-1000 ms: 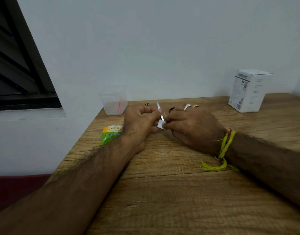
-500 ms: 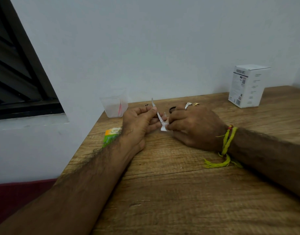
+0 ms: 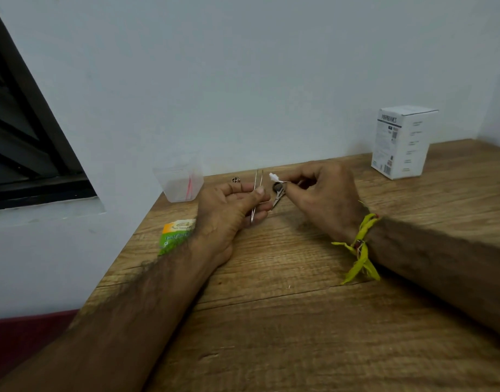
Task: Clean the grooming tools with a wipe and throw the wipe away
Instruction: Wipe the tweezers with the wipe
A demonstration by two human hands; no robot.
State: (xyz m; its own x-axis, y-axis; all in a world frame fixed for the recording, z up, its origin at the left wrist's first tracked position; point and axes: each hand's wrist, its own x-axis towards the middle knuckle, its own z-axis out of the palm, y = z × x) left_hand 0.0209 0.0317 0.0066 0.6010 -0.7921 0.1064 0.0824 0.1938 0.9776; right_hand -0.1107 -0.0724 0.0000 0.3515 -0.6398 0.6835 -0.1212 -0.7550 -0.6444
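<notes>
My left hand [image 3: 232, 210] pinches a pair of thin metal tweezers [image 3: 256, 190] between thumb and fingers, tips pointing up toward the wall. My right hand [image 3: 322, 196] pinches a small crumpled white wipe [image 3: 275, 177] just right of the tweezers, apart from them. Small scissors with dark handles [image 3: 278, 192] lie on the wooden table [image 3: 299, 321] between both hands. A small dark metal tool [image 3: 235, 180] lies near the wall behind my left hand.
A clear plastic cup [image 3: 181, 183] with a pink item inside stands at the table's back left corner. A green and orange sachet [image 3: 176, 234] lies by the left edge. A white carton [image 3: 403, 141] stands at the back right.
My right hand has pulled the wipe off the tweezers and lifted it up and to the right. The tweezers now stand bare in my left hand, and the scissors show between the hands.
</notes>
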